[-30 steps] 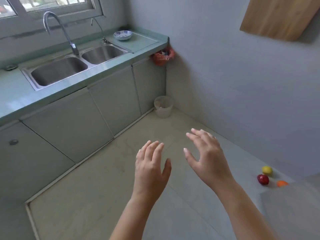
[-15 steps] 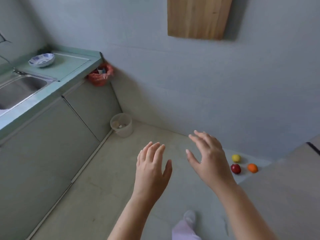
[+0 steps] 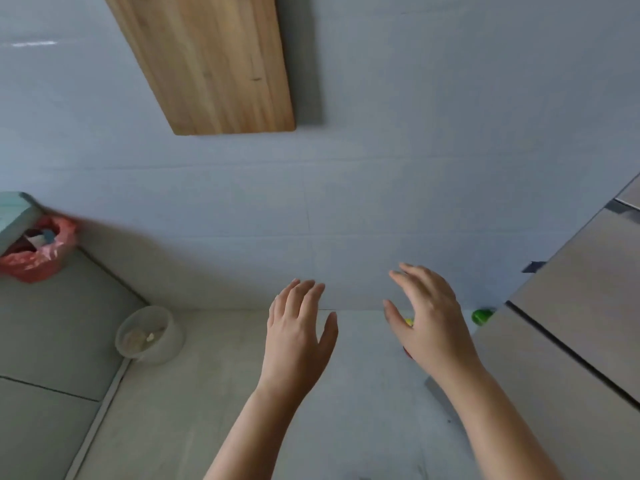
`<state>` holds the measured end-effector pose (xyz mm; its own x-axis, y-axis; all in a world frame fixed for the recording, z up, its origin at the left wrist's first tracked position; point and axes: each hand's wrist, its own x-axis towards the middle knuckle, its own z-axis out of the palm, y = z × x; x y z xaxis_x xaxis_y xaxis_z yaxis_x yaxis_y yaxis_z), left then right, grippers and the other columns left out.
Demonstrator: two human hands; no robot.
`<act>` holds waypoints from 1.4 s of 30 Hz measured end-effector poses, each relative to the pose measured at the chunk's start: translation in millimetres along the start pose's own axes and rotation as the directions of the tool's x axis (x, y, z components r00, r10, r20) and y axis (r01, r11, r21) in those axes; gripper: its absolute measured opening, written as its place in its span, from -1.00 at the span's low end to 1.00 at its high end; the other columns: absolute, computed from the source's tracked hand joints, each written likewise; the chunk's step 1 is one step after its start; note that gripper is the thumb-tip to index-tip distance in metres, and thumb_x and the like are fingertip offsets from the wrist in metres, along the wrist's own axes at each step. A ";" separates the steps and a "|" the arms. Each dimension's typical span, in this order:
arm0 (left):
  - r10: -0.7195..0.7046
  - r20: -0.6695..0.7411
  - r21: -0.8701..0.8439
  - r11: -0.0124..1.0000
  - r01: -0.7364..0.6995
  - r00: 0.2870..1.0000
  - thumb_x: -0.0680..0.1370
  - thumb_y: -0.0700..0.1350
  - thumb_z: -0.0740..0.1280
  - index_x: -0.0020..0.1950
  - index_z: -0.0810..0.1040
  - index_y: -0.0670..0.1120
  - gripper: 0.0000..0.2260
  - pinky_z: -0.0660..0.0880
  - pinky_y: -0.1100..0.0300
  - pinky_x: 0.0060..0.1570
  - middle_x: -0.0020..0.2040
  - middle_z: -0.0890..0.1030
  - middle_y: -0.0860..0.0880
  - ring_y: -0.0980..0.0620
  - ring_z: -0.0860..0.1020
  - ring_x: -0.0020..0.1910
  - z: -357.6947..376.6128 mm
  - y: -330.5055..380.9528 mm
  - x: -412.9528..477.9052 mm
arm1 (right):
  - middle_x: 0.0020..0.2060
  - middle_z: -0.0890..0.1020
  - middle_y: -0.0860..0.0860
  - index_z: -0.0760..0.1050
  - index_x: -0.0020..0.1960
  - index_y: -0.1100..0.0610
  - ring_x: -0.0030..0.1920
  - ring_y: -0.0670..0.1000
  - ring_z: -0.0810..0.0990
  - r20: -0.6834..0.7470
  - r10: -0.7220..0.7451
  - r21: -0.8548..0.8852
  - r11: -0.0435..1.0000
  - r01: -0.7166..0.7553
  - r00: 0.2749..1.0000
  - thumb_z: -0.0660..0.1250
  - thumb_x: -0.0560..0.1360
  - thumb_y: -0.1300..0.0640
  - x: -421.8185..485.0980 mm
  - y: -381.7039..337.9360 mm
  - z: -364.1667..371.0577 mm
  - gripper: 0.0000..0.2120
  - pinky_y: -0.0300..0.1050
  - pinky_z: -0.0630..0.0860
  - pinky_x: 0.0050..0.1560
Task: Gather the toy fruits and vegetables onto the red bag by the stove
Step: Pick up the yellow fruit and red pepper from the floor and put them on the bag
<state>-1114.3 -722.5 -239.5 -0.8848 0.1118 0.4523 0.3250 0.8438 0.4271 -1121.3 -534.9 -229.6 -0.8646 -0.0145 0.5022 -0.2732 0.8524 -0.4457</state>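
My left hand [image 3: 298, 336] and my right hand [image 3: 429, 323] are both held out over the floor, fingers spread, holding nothing. Toy fruits lie on the floor by the wall and are mostly hidden behind my right hand: a sliver of a yellow toy fruit [image 3: 409, 322] shows beside its thumb and a sliver of a red toy fruit [image 3: 407, 352] below the palm. A green toy fruit [image 3: 482, 316] lies at the foot of the wall, right of my right hand. A red plastic bag [image 3: 36, 252] hangs at the counter's end, far left.
A small pale bin [image 3: 149, 336] stands on the floor by the left cabinets [image 3: 52, 341]. A wooden board [image 3: 214, 60] hangs on the grey wall above. A beige cabinet front [image 3: 581, 341] fills the right side.
The view has swung right: the sink and counter have left the frame, and the wall now fills it. The toy fruits have gone behind my right hand and a green one has appeared.
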 end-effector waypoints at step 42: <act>0.494 0.532 -0.416 0.860 -0.297 0.688 0.46 0.03 0.16 0.21 0.48 -0.15 -0.60 0.32 0.02 0.18 0.17 0.55 -0.13 -0.18 0.46 0.22 371.7 -3.4 240.2 | 0.11 0.58 0.14 0.53 0.10 0.20 0.17 0.10 0.46 -0.195 0.674 -0.155 0.696 -0.701 0.713 0.18 0.44 -0.02 74.4 274.4 133.5 -0.62 0.01 0.43 0.13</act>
<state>-1452.1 -503.4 -423.4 -0.6253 0.7732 0.1058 0.6807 0.4741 0.5585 -1316.9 -371.8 -413.4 -0.7180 0.6660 0.2022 0.4812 0.6849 -0.5472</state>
